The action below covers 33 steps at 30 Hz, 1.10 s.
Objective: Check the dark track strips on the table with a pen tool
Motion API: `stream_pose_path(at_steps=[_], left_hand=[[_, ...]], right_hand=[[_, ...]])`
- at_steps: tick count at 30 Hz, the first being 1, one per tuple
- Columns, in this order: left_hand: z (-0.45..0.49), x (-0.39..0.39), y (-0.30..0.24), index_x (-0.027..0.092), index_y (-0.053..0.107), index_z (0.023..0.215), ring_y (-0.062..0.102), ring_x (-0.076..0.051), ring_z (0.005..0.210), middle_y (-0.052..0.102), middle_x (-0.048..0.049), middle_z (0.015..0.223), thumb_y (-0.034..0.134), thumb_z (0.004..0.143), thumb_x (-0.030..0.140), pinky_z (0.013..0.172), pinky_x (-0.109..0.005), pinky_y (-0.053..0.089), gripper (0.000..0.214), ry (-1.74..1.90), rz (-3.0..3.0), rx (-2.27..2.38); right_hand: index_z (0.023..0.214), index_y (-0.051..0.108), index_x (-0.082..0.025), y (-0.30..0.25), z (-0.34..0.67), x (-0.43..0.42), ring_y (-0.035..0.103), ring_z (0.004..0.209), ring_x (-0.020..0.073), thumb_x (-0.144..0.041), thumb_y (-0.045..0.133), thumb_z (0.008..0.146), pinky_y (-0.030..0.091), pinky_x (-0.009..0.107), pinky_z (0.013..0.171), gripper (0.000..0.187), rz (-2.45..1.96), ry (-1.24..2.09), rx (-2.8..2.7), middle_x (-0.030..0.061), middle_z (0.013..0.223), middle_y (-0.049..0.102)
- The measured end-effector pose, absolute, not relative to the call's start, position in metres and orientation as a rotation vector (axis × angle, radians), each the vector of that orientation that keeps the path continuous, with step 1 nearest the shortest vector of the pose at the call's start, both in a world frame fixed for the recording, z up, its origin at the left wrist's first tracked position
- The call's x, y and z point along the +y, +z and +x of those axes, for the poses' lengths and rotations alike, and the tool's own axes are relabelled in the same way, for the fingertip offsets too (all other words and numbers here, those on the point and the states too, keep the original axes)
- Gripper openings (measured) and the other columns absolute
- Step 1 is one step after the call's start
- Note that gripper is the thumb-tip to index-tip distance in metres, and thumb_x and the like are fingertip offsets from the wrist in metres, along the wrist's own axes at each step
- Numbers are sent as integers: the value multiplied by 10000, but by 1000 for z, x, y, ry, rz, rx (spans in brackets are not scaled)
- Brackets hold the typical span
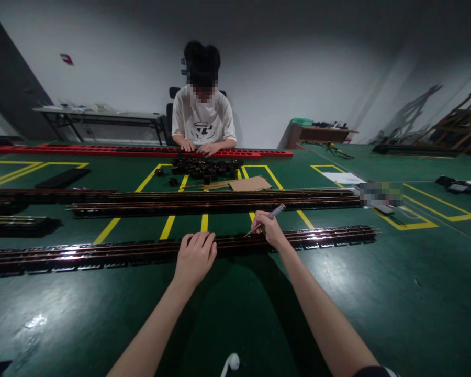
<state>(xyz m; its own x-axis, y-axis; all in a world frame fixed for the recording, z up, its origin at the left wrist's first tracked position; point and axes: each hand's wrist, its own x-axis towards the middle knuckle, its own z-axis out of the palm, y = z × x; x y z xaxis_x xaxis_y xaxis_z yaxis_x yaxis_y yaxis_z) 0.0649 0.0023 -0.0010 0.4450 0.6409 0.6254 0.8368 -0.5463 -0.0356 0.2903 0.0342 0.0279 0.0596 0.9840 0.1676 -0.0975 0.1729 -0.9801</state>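
Observation:
A long black rail with copper strips lies across the green floor in front of me. My left hand rests on it with fingers curled over its edge. My right hand pinches a slim silver pen-like tool, its tip pointing down at the rail just right of my left hand.
More long black rails lie further out. Beyond them are a cardboard piece, a pile of small black parts and a red rail where a seated person in a white shirt works. A white earbud lies near me.

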Motion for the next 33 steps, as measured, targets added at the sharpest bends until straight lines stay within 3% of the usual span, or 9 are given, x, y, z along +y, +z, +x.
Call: stream_pose_path(at_steps=[9, 21, 28, 33], left_hand=[[109, -45, 9, 154, 620, 1110, 559, -245, 1108, 630, -113, 1176, 393, 892, 253, 927, -438, 420, 330, -782, -2603, -1137], [143, -108, 4, 192, 571, 1109, 535, -236, 1122, 607, -95, 1195, 486, 849, 283, 935, -429, 417, 289, -623, -3038, -907], [158, -131, -19, 206, 597, 977, 588, -200, 963, 668, -53, 1041, 497, 849, 380, 836, -350, 443, 238, -812, -2875, -526], [177, -154, -48, 248, 603, 898, 610, -159, 873, 696, 23, 896, 511, 866, 297, 781, -319, 453, 109, -946, -2772, -468]], right_hand=[[413, 429, -202, 29, 289, 34, 425, 351, 91, -250, 518, 591, 318, 218, 381, 205, -1032, 1096, -1180, -20, 384, 509], [408, 445, -199, 29, 289, 33, 419, 350, 92, -252, 525, 581, 308, 222, 382, 198, -1031, 1094, -1178, -17, 378, 508], [417, 447, -201, 30, 290, 33, 433, 349, 98, -274, 533, 585, 307, 223, 377, 203, -1026, 1113, -1177, -12, 383, 526], [418, 446, -204, 29, 290, 34, 432, 347, 97, -278, 537, 586, 307, 224, 375, 204, -1028, 1117, -1173, -15, 382, 528]])
